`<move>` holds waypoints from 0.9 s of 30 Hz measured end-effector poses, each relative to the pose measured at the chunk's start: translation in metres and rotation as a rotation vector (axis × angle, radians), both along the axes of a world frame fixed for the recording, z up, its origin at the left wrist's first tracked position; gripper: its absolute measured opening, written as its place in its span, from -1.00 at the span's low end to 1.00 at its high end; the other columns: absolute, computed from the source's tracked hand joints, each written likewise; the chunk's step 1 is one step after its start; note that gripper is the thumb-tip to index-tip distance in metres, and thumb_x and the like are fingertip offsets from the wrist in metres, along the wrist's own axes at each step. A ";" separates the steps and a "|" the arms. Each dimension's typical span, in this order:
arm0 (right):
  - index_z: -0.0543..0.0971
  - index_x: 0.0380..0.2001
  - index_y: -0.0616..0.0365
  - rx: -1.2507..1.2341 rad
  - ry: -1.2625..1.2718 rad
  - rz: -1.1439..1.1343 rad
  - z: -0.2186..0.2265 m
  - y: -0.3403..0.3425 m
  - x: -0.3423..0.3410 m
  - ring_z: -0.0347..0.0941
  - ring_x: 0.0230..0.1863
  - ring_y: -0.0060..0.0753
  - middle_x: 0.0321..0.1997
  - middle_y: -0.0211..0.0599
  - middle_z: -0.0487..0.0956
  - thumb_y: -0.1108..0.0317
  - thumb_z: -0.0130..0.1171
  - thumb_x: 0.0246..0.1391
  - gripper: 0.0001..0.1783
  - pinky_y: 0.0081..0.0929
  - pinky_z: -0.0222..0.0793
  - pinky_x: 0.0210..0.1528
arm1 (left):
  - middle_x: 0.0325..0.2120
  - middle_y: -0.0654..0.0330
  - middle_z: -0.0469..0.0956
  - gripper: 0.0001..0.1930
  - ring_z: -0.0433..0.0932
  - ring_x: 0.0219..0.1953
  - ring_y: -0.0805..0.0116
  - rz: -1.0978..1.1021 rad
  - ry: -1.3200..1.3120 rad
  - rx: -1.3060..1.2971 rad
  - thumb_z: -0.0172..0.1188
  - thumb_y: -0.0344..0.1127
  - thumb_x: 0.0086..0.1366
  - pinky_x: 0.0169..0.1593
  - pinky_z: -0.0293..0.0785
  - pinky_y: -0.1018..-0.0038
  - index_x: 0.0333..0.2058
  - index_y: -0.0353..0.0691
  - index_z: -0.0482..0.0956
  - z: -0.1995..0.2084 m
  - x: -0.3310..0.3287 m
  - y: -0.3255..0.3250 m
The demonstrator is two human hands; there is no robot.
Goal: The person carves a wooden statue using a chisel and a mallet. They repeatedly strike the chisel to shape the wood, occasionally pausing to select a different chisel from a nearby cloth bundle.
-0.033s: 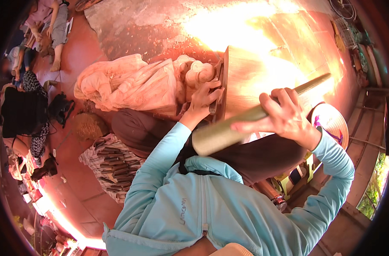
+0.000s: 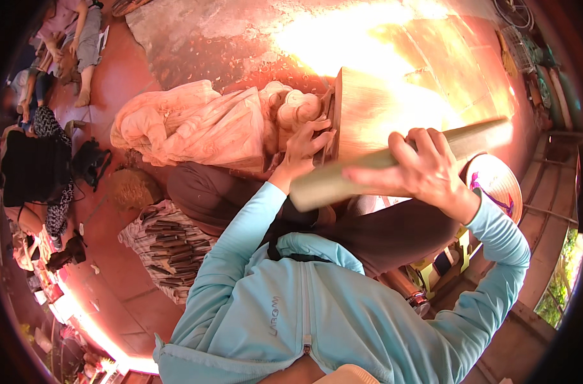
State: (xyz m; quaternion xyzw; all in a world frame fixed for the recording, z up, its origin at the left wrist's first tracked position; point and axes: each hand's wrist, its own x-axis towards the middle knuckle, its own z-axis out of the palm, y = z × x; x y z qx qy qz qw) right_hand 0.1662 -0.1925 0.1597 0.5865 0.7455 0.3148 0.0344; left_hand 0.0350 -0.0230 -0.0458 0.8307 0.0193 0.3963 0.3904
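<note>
Pale wooden carving (image 2: 221, 131), rounded folds; left hand (image 2: 304, 150) steadies it, right-hand fingers (image 2: 419, 169) grip mallet (image 2: 394, 163).

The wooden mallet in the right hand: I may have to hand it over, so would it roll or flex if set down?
The wooden mallet looks like a thick, straight round bar, so it is probably stiff. Being round along its length, it would likely roll on the sloping floor. The right hand wraps it fully, which suggests a secure, non-slippery grip.
</note>
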 end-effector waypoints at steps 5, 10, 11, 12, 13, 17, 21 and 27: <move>0.27 0.18 -0.91 -0.066 0.043 -0.024 0.005 -0.005 -0.007 0.26 -0.47 -0.41 -0.32 -0.39 0.30 -0.05 0.23 -0.03 -0.32 -0.47 0.30 -0.43 | -0.02 0.06 0.43 -0.54 0.48 0.04 -0.05 -0.001 -0.047 0.068 0.28 -0.29 0.04 -0.10 0.56 0.26 -0.02 0.01 0.46 0.004 -0.010 -0.006; 0.34 0.13 -0.93 -0.094 0.132 -0.027 0.006 -0.015 -0.011 0.26 -0.47 -0.42 -0.33 -0.42 0.28 0.22 0.27 -0.28 -0.15 -0.51 0.30 -0.45 | -0.01 0.05 0.43 -0.44 0.48 0.04 -0.07 -0.003 -0.012 0.081 0.30 -0.42 -0.08 -0.12 0.55 0.26 -0.01 0.00 0.44 -0.001 -0.015 -0.012; 0.34 0.12 -0.94 -0.082 0.146 -0.030 0.005 -0.016 -0.013 0.27 -0.47 -0.42 -0.33 -0.42 0.28 0.25 0.27 -0.32 -0.13 -0.51 0.30 -0.45 | -0.02 0.05 0.43 -0.44 0.48 0.04 -0.06 0.000 -0.005 0.096 0.30 -0.43 -0.08 -0.12 0.55 0.26 -0.02 0.00 0.44 0.001 -0.016 -0.013; 0.35 0.11 -0.94 -0.070 0.160 -0.033 0.005 -0.017 -0.015 0.27 -0.47 -0.43 -0.32 -0.42 0.29 0.27 0.26 -0.36 -0.10 -0.52 0.30 -0.45 | -0.02 0.05 0.44 -0.45 0.49 0.03 -0.06 0.009 -0.011 0.075 0.30 -0.44 -0.07 -0.13 0.55 0.26 -0.02 -0.01 0.44 0.001 -0.016 -0.014; 0.35 0.11 -0.94 -0.064 0.172 -0.025 0.006 -0.018 -0.016 0.27 -0.47 -0.43 -0.32 -0.42 0.29 0.27 0.26 -0.36 -0.11 -0.52 0.30 -0.45 | -0.03 0.06 0.44 -0.45 0.49 0.03 -0.05 0.017 -0.018 0.054 0.29 -0.44 -0.07 -0.13 0.55 0.27 -0.02 -0.01 0.44 0.001 -0.016 -0.016; 0.36 0.10 -0.94 -0.060 0.216 -0.007 0.010 -0.021 -0.020 0.28 -0.46 -0.43 -0.31 -0.43 0.31 0.26 0.27 -0.36 -0.12 -0.52 0.30 -0.46 | -0.06 0.09 0.45 -0.45 0.50 0.03 -0.03 0.120 0.036 0.032 0.29 -0.46 -0.07 -0.12 0.55 0.28 -0.02 0.00 0.44 0.003 -0.014 -0.026; 0.36 0.08 -0.97 -0.057 0.236 0.006 0.010 -0.025 -0.019 0.29 -0.45 -0.43 -0.32 -0.44 0.31 0.24 0.27 -0.36 -0.13 -0.53 0.31 -0.45 | -0.10 0.10 0.46 -0.42 0.52 -0.02 -0.01 0.151 0.004 0.005 0.30 -0.48 -0.11 -0.16 0.56 0.27 -0.02 0.04 0.45 0.013 -0.003 -0.032; 0.28 0.12 -1.01 -0.024 0.085 -0.002 0.005 -0.022 0.003 0.31 -0.42 -0.42 -0.28 -0.42 0.30 0.20 0.28 -0.30 -0.11 -0.49 0.33 -0.42 | -0.15 0.11 0.44 -0.44 0.52 -0.12 0.02 0.155 0.035 0.023 0.30 -0.42 -0.11 -0.23 0.54 0.28 -0.04 0.06 0.44 0.028 0.002 -0.031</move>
